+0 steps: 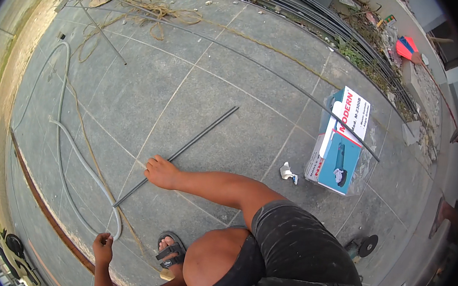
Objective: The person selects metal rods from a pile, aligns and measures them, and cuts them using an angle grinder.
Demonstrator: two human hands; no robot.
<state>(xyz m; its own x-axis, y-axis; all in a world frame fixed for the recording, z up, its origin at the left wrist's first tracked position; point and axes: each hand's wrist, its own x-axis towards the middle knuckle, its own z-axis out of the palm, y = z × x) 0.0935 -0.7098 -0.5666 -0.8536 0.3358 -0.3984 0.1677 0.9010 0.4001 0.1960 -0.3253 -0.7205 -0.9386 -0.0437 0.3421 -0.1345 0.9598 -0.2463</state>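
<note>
My right hand (161, 172) is closed round a pair of thin dark steel rods (203, 132), lying side by side on the grey tiled floor and running diagonally. Their lower left end meets a grey hose (86, 163), which loops over the tiles on the left. At the bottom of that loop is my left hand (102, 248), its fingers drawn together. Whether the hose is between those fingertips or just behind them I cannot make out. My bent knee and sandalled foot (170, 250) are close by.
One long rod (279, 76) crosses the floor and rests over a blue-and-white angle grinder box (343, 159). Crumpled white paper (288, 173) lies beside the box. An angle grinder (365, 246) sits lower right. Tangled rope (161, 12) and a bundle of rods (329, 15) lie at the back.
</note>
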